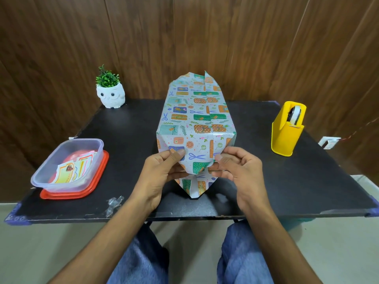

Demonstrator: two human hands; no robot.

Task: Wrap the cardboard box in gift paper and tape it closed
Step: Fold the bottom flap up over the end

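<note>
The gift paper (pixel 194 119) already hid the cardboard box at the middle of the table (pixel 266 171), seam on top, but the 2 ends looked unfinished and no tape showed. The left hand (pixel 164 171) and right hand (pixel 238 171) pinched the near flap down, fingers (pixel 178 154) curled narrow on paper, while the tape dispenser (pixel 287 130) waited apart.

A wall (pixel 246 48) of dark brown wood-grain panels, in broad upright boards with thin seams between them, fills the back of the view and both sides. Against it stands a matte black surface (pixel 307 171), scuffed near its front edge, with purple caps (pixel 15 219) on its corners. Below it lies a pale, plain floor (pixel 51 253). Low on the right sits a small white fitting (pixel 329 142) with a thin red wire. The light is soft and even.
</note>
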